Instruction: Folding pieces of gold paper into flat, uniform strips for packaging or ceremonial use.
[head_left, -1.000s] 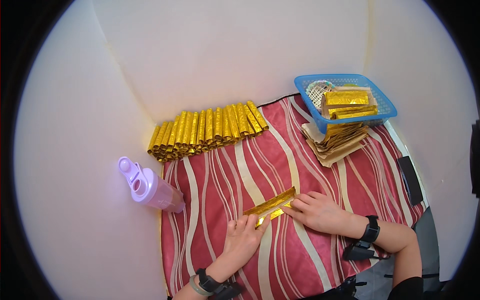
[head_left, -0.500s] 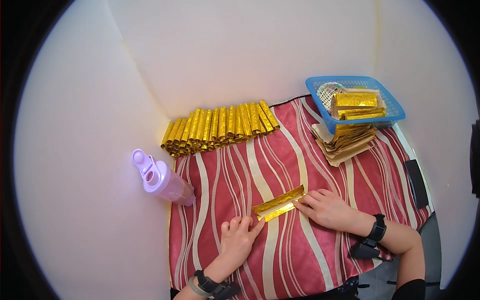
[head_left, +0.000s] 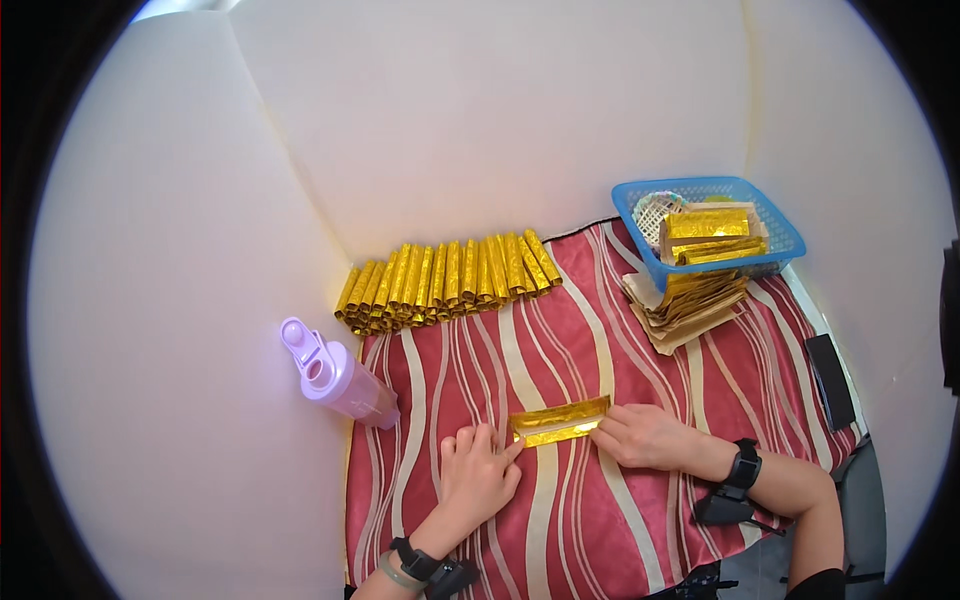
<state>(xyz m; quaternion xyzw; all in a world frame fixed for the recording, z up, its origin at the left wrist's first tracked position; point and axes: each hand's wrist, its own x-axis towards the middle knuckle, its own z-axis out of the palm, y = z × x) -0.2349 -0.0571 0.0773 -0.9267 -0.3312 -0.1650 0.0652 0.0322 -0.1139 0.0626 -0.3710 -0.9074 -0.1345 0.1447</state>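
Note:
A strip of gold foil paper (head_left: 560, 423) lies on the striped cloth in front of me, its two long edges folded up around a pale inner strip. My left hand (head_left: 475, 475) is at its left end, fingers curled and the fingertips pinching the near corner. At the opposite end, my right hand (head_left: 655, 438) closes its thumb and fingers on the paper. The undersides of both hands' fingertips are hidden. Farther back, several rolled gold paper tubes (head_left: 450, 280) are stacked side by side in a long pile.
A blue basket (head_left: 700, 185) at the back right holds gold and brown paper and a small woven basket (head_left: 660, 215). Loose paper sheets (head_left: 685, 310) are heaped before it. A lilac shaker bottle (head_left: 345, 380) stands left. A black flat object (head_left: 829, 382) lies at the right edge. White walls surround the cloth (head_left: 450, 375).
The whole view has shifted, so everything sits slightly lower. The gold strip has turned a little nearer to level, with both hands still at its ends.

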